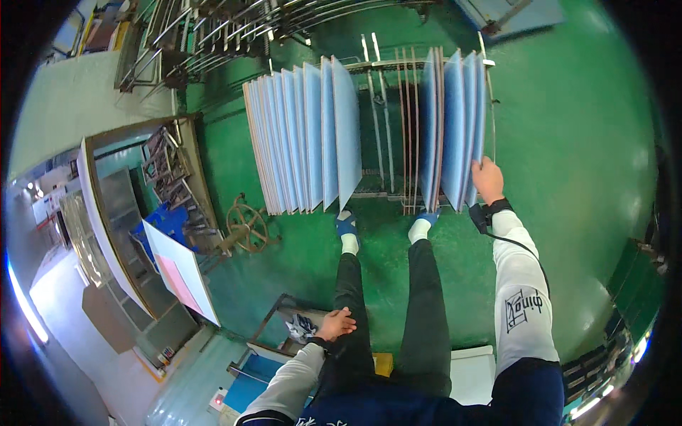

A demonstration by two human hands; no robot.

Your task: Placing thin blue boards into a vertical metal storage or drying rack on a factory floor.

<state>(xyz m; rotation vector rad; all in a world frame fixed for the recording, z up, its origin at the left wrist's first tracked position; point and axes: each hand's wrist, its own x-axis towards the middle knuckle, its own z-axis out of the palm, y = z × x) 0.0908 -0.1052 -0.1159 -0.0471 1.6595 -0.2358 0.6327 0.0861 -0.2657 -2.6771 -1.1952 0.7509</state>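
A rack (pixel 380 193) in front of me holds thin upright boards with pale blue faces and brown edges. My right hand (pixel 488 181) is at the near end of the rightmost blue board (pixel 481 106), its fingers closed on the edge. The fingertips are partly hidden there. A packed row of similar boards (pixel 302 135) fills the rack's left part, and several brown-edged boards (pixel 410 135) stand right of the middle gap. My left hand (pixel 337 324) hangs by my left thigh, fingers loosely bent and a little apart, with nothing visible in it.
On the left, a spoked handwheel (pixel 247 224) projects from a machine beside a tilted white panel with a pink patch (pixel 177 273). Metal racking (pixel 213 39) stands at the far left. Near my legs are a yellow object (pixel 383 364) and a white box (pixel 472 375). The floor (pixel 568 170) is green.
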